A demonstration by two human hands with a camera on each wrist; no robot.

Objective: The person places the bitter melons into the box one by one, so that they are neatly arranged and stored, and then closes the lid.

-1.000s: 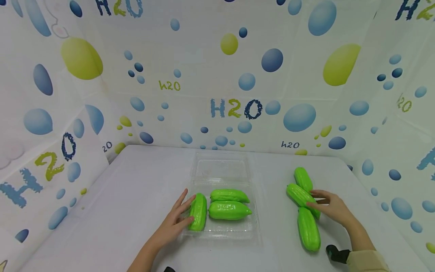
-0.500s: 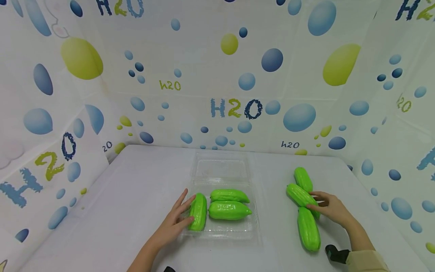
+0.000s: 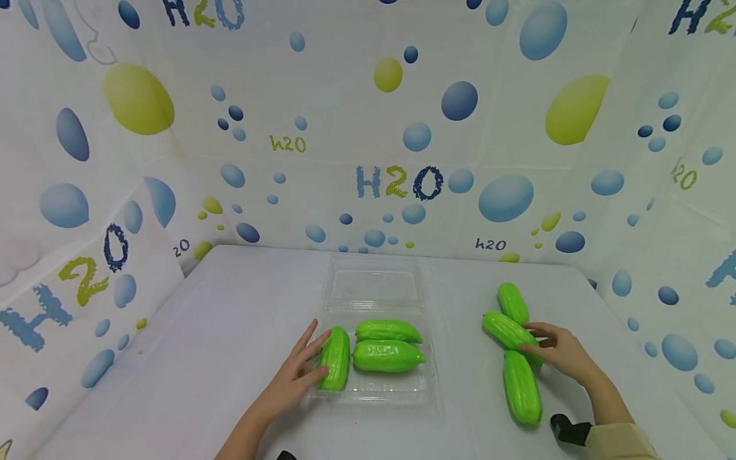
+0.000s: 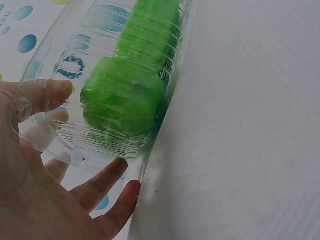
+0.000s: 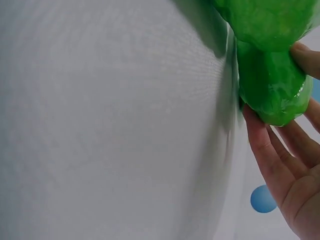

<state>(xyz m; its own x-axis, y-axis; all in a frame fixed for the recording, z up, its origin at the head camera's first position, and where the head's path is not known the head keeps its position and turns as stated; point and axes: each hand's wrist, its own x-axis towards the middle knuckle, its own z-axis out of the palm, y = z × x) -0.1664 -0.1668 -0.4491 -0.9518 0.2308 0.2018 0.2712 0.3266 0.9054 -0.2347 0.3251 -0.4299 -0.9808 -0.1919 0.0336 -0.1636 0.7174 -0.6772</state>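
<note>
In the head view, let twelve o'clock be the back wall. The held veggie point(image 3: 505, 328) is bumpy and green, at four o'clock from the middle. The right hand point(image 3: 560, 351) grips it between thumb and fingers. At its twelve o'clock is the far veggie point(image 3: 513, 301), and near six o'clock is the near veggie point(image 3: 524, 390). All three look like they touch.

Well away at nine o'clock sits the clear box point(image 3: 397, 384), its lid point(image 3: 374, 287) open at twelve. Inside, the side veggie point(image 3: 337, 358) lies along the nine o'clock side. At its three o'clock lie a slim veggie point(image 3: 389, 330) and a pointy veggie point(image 3: 386, 356).

The left hand point(image 3: 292, 378) is at the box's eight o'clock, fingers spread. I cannot tell if they press the side veggie. The two hands are far apart. Under everything is the white table point(image 3: 207, 370); past twelve, the wall point(image 3: 333, 83) has dots and "H2O".
</note>
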